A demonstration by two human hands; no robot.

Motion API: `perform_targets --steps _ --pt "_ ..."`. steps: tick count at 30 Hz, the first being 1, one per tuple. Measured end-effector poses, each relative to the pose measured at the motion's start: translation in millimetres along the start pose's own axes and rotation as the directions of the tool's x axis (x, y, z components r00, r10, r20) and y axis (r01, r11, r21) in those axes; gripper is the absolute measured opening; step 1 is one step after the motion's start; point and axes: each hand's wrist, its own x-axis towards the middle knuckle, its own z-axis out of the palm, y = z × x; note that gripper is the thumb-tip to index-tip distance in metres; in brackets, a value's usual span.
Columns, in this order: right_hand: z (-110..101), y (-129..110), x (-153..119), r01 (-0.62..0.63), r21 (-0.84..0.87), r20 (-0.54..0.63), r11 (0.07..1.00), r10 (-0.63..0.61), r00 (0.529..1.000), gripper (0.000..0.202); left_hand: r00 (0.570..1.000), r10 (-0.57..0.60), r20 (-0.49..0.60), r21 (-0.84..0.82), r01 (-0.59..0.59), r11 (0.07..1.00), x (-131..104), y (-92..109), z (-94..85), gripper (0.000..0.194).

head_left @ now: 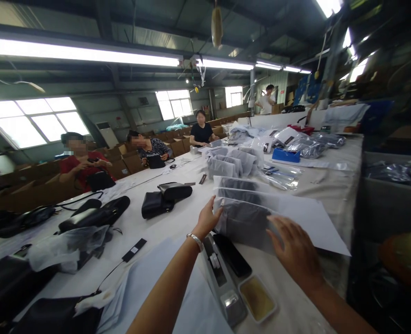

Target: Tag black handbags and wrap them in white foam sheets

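Note:
A dark item in thin translucent white wrapping (245, 220) stands at the front of a row of similar wrapped packs. My left hand (208, 219), with a silver bangle at the wrist, grips its left edge between thumb and fingers. At its right end is my right hand (294, 250), fingers apart, fingertips at the wrapping. White paper sheets (306, 218) extend to the right behind the packs. Below my hands lie a black phone (233, 256), a grey tape dispenser (222, 283) and a small clear tray with yellowish contents (257, 299).
Black bags (158, 204) lie on the left of the white-covered table, with pale sheets (170, 283) nearer me. More wrapped packs (233, 162), a blue box (286, 155) and plastic-bagged goods (306, 144) are farther back. Several people work along the far side, beside cardboard boxes (123, 169).

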Motion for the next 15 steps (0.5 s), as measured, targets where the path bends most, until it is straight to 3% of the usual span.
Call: perform_targets --steps 2,5,7,10,15 --pt "15 -6 -14 -0.021 0.13 0.232 0.991 -0.01 0.973 0.038 0.998 -0.004 -0.062 -0.01 0.004 1.0 -9 7 -4.7 0.059" --pt "49 -3 -17 -0.125 0.261 0.504 0.957 -0.025 0.863 0.039 0.99 0.008 -0.137 -0.035 -0.013 0.999 -33 22 -17.6 0.053" --pt "68 0 -9 -0.135 0.27 0.53 0.953 -0.03 0.848 0.039 0.986 0.024 -0.167 -0.068 -0.035 0.997 -55 31 -29.5 0.049" --pt "86 2 8 -0.129 0.235 0.5 0.963 -0.006 0.866 0.039 0.98 0.027 -0.199 -0.111 -0.05 0.993 -96 44 -48.9 0.043" --pt "111 3 36 -0.132 0.169 0.479 0.977 0.036 0.877 0.038 0.968 -0.096 -0.232 -0.068 0.082 0.994 -163 56 -70.7 0.039"
